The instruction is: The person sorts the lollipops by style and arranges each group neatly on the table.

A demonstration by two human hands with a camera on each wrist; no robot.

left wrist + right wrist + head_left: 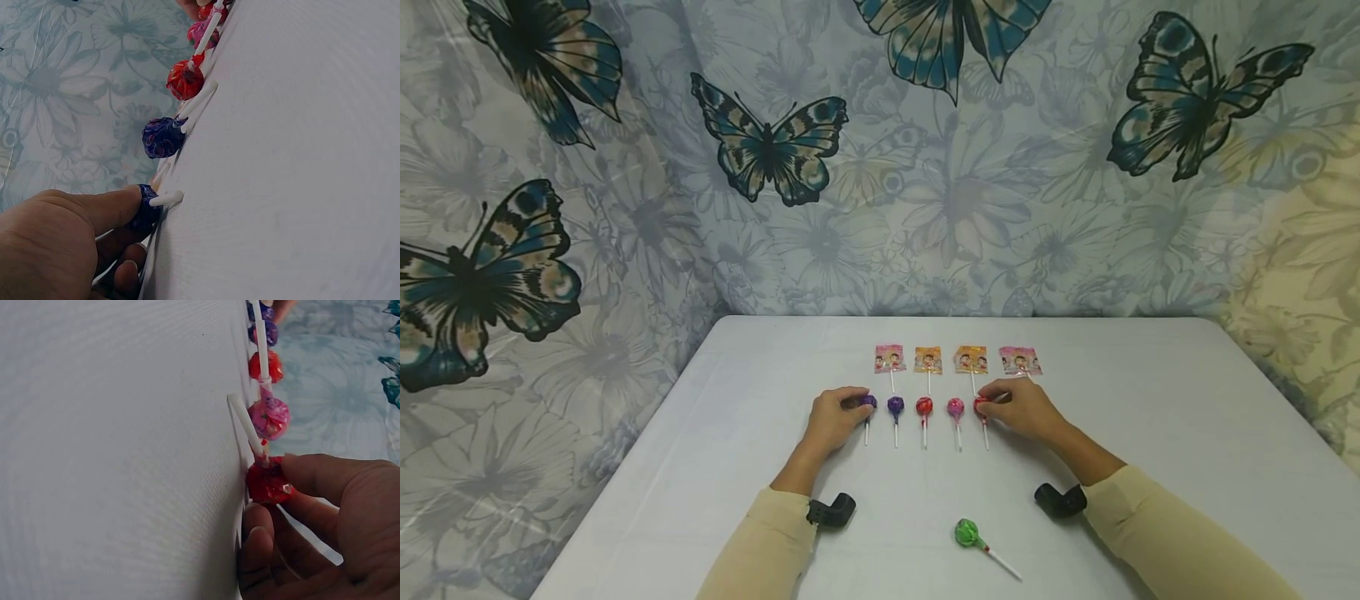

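Observation:
Several round lollipops lie in a row across the white table. At the row's left end my left hand (835,419) pinches a purple lollipop (145,209) by its wrapped head, thumb on the near side. My right hand (1021,407) pinches a red lollipop (270,481) the same way at the right end, its white stick pointing toward me. Between the hands lie another purple lollipop (896,406), another red lollipop (924,406) and a pink lollipop (955,407), sticks toward me. My fingers partly cover both end heads.
Behind the row lie flat-wrapped lollipops, two in pink wrappers (891,358) and two in orange wrappers (928,360). A green lollipop (967,532) lies apart, nearer me, between the forearms. The white table (745,358) ends at a butterfly-patterned cloth backdrop (880,250).

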